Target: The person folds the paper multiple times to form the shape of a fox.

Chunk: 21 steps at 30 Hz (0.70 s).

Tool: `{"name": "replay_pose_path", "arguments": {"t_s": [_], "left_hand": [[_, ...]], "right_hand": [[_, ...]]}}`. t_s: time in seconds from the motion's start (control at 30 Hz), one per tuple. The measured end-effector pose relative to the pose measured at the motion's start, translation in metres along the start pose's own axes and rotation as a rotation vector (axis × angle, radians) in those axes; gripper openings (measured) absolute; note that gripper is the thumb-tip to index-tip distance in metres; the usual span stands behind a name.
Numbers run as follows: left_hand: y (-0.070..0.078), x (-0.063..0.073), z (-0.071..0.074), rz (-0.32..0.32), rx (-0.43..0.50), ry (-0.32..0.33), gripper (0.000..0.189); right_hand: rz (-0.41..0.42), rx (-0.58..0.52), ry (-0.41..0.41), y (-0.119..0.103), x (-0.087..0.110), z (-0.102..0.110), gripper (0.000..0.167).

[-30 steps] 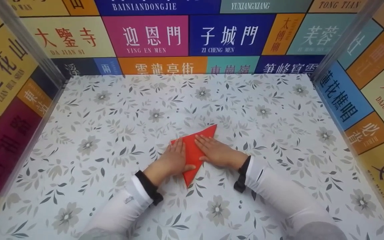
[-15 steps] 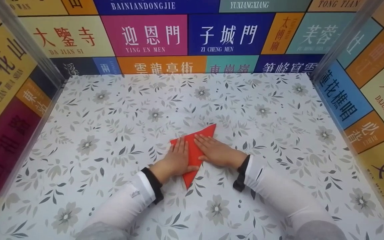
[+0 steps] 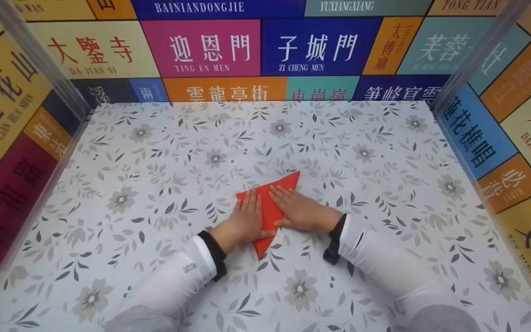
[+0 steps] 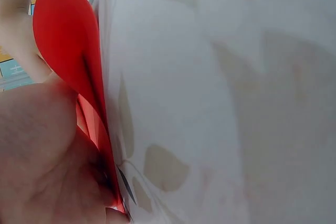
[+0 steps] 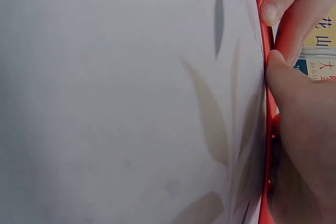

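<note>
A folded sheet of red paper [image 3: 271, 211] lies on the patterned table, with pointed corners at its upper right and bottom. My left hand [image 3: 243, 221] rests flat on its left part, fingers straight and thumb stretched across the lower part. On the right side my right hand [image 3: 302, 210] presses the paper with extended fingers, its thumb at the right edge. In the left wrist view, a corner of the red paper [image 4: 63, 30] curves up off the table beside the left hand [image 4: 42, 156]. The right wrist view shows the right thumb [image 5: 283, 77] touching the paper's edge.
The table [image 3: 178, 138] has a white cover with grey flowers and leaves. Colourful panels with Chinese lettering form a back wall [image 3: 201, 48] and side walls, joined by clear corner strips [image 3: 473, 55].
My left hand has slid slightly to the right over the red paper, its thumb shifting with it. The right hand and the paper stay nearly in place.
</note>
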<state>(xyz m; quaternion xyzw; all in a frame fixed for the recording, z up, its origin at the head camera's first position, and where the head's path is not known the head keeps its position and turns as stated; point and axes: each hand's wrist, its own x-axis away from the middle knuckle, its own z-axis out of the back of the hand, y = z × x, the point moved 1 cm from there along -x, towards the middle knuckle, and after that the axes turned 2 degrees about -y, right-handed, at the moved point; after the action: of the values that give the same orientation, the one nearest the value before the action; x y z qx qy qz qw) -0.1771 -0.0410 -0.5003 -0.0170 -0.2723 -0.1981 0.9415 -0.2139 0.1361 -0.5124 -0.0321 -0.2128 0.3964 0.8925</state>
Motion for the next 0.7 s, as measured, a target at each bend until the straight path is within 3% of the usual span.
{"name": "replay_pose_path", "arguments": {"t_s": [0.27, 0.43, 0.7], "left_hand": [[-0.004, 0.005, 0.001, -0.056, 0.028, -0.025, 0.105], [-0.01, 0.009, -0.001, -0.113, -0.009, -0.011, 0.113], [-0.012, 0.024, -0.011, -0.176, -0.032, -0.012, 0.118]], "right_hand": [[0.018, 0.016, 0.014, -0.001, 0.0, -0.002, 0.084], [-0.005, 0.031, 0.003, -0.001, -0.001, -0.002, 0.085], [-0.013, 0.012, -0.005, 0.001, -0.001, -0.001, 0.086]]}}
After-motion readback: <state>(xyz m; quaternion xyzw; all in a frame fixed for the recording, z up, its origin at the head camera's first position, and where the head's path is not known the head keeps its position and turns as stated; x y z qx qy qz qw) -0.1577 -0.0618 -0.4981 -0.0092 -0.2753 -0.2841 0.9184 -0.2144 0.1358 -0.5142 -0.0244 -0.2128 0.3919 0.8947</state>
